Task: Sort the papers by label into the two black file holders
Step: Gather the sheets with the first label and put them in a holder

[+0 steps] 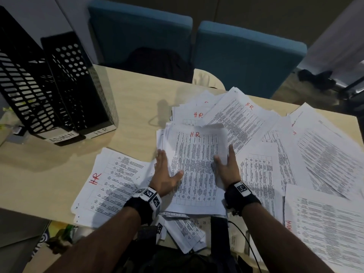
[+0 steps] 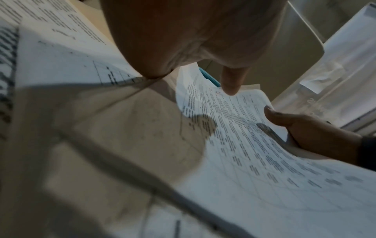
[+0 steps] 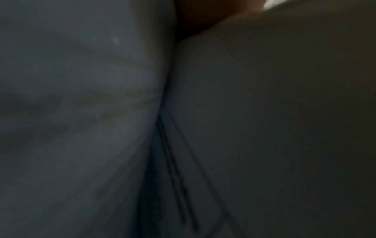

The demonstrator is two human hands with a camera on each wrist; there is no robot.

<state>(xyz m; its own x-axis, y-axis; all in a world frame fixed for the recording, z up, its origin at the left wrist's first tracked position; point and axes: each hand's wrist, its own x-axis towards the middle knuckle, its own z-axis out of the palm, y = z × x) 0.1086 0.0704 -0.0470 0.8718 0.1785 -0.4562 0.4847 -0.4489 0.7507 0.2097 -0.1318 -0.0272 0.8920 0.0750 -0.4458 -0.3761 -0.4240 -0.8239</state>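
I hold a stack of papers (image 1: 194, 166) marked HR in red between both hands: my left hand (image 1: 163, 174) lies flat along its nine o'clock edge with the thumb on top, my right hand (image 1: 229, 168) grips the three o'clock edge, thumb over the sheets. More loose papers (image 1: 307, 154) spread toward three o'clock. At ten o'clock stand the ADMIN file holder (image 1: 21, 79) and the HR file holder (image 1: 78, 79), side by side on the table (image 1: 137, 99).
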